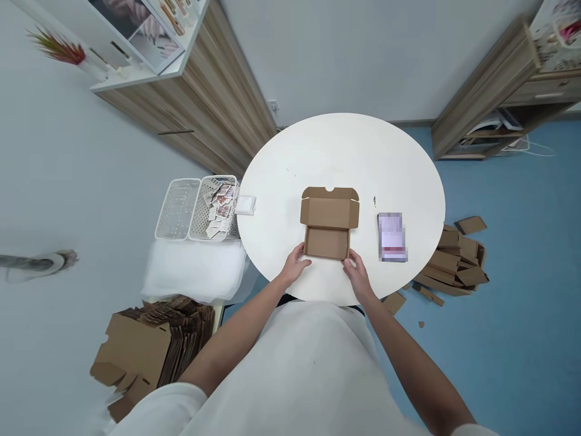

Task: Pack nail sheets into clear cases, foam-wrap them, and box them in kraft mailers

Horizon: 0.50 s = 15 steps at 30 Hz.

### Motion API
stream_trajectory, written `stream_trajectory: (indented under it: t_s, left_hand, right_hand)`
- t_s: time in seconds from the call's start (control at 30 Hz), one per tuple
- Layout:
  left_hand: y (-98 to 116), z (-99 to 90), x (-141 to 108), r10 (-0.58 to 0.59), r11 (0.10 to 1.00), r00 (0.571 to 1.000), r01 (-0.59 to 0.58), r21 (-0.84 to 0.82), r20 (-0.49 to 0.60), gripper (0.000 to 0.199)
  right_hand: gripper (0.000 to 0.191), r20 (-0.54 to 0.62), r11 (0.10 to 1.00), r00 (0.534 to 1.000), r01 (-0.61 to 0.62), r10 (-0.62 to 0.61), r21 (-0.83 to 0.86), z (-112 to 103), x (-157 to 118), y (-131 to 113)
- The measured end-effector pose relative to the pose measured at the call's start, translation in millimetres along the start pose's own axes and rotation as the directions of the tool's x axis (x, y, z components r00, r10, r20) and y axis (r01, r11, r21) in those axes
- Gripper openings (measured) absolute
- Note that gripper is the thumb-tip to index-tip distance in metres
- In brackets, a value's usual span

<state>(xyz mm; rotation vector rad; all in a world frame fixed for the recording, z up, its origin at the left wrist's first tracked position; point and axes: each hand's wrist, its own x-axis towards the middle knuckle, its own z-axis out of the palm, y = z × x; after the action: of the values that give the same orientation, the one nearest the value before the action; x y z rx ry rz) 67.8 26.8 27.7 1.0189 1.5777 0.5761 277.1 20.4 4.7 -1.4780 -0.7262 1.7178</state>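
Left grip: half open — fingers against the box's left side, thumb spread
Right grip: closed on its near right corner
Box: lid open — on the desk

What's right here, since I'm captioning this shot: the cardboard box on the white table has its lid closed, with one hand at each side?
Not quite: the head view shows the lid open, leaving the inside of the cardboard box visible. The box is on the white table, with the left hand and right hand at its sides.
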Motion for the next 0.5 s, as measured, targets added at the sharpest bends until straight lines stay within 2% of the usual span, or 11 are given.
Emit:
stream_trajectory:
  t_s: [0.2, 0.37, 0.5]
  left_hand:
    - [0.4, -1.3, 2.5, 0.0, 1.0, 0.997, 0.001, -0.016, 0.072, 0.073]
    - [-5.0, -4.4, 2.7, 0.059, 0.996, 0.992, -0.052, -0.068, 0.113, 0.074]
    - [-9.2, -7.1, 3.2, -0.014, 0.999, 0.99, 0.019, -0.035, 0.138, 0.075]
  right_hand:
    - [0.059, 0.003, 0.999, 1.0, -0.024, 0.024, 0.041, -4.3, 5.4, 6.3]
    - [0.059, -0.007, 0.999, 1.0, -0.024, 0.024, 0.046, -1.5, 1.0, 3.6]
    - [0.063, -0.06, 1.0, 0.998, -0.018, 0.018, 0.01, 3.1, -2.3, 3.8]
